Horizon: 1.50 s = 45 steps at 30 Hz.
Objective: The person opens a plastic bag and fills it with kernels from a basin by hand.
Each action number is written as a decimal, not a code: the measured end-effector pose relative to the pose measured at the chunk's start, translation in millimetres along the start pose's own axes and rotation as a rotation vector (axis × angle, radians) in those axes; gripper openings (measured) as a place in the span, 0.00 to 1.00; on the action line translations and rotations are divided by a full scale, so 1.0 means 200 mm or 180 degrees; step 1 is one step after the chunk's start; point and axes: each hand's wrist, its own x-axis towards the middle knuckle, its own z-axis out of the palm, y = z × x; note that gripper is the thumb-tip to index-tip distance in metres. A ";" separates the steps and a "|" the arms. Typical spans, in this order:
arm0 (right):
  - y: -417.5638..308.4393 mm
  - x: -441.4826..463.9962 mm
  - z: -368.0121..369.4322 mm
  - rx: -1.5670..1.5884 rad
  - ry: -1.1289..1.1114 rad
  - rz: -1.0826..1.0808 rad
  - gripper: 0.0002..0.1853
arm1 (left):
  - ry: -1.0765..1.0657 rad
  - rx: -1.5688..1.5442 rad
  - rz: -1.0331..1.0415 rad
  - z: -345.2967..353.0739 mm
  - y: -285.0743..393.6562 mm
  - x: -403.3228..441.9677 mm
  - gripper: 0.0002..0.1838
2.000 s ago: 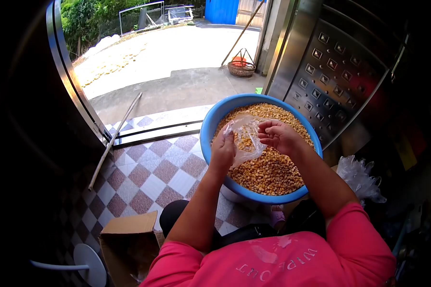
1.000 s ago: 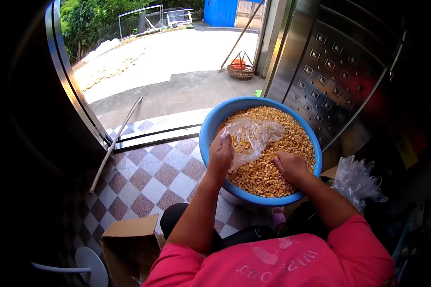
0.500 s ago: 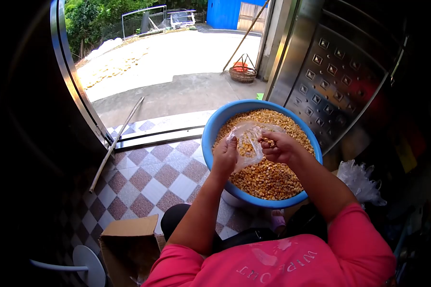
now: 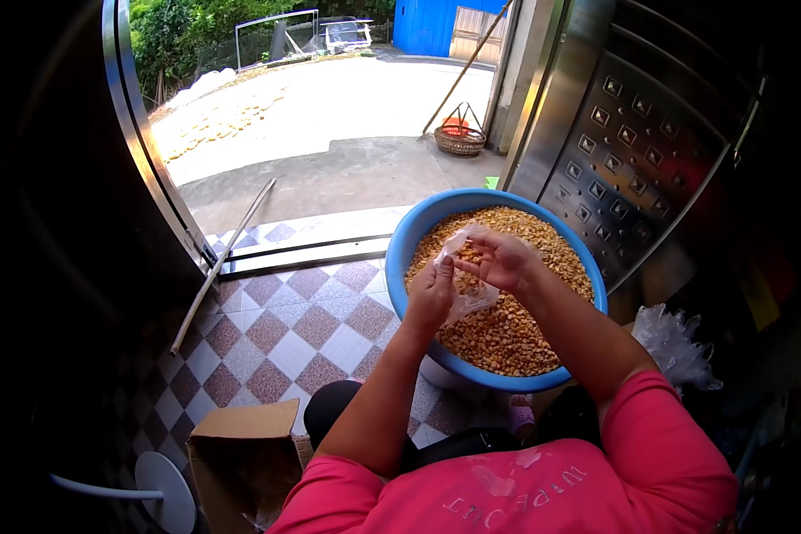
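Note:
A clear plastic bag (image 4: 473,301) is pinched between the thumb and fingers of my left hand (image 4: 431,295), over a blue tub (image 4: 400,245). Corn kernels (image 4: 521,343) fill much of the tub, and some yellow shows at the bag. At the bag's upper right side is my right hand (image 4: 505,262), palm partly turned up and fingers stretched apart. Its fingertips overlap the bag's edge; whether they touch it I cannot tell. No kernels can be made out in that palm.
A crumpled heap of plastic bags (image 4: 672,347) lies right of the tub. An opened cardboard box (image 4: 245,423) and a round white stand (image 4: 165,492) are at lower left. A pole (image 4: 222,267) leans across the doorway sill. Outside stands a wicker basket (image 4: 459,142).
My right hand was closed with kernels at its fingers; now its fingers are spread and it has moved up against the bag. The bag looks more bunched. The view shifted slightly.

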 end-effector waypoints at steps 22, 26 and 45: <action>-0.10 -0.43 -0.69 -0.3712 0.1716 -0.2042 0.05 | 0.0138 -0.0354 -0.0359 0.01 0.04 -0.01 0.19; -0.10 -0.50 -0.80 -0.4819 0.1890 -0.1600 0.11 | 0.0078 -0.0407 -0.0269 0.01 0.02 0.00 0.21; -0.05 -0.36 -0.41 -0.2400 0.0409 -0.0421 0.10 | 0.0164 -0.0208 -0.0083 0.02 0.03 0.00 0.21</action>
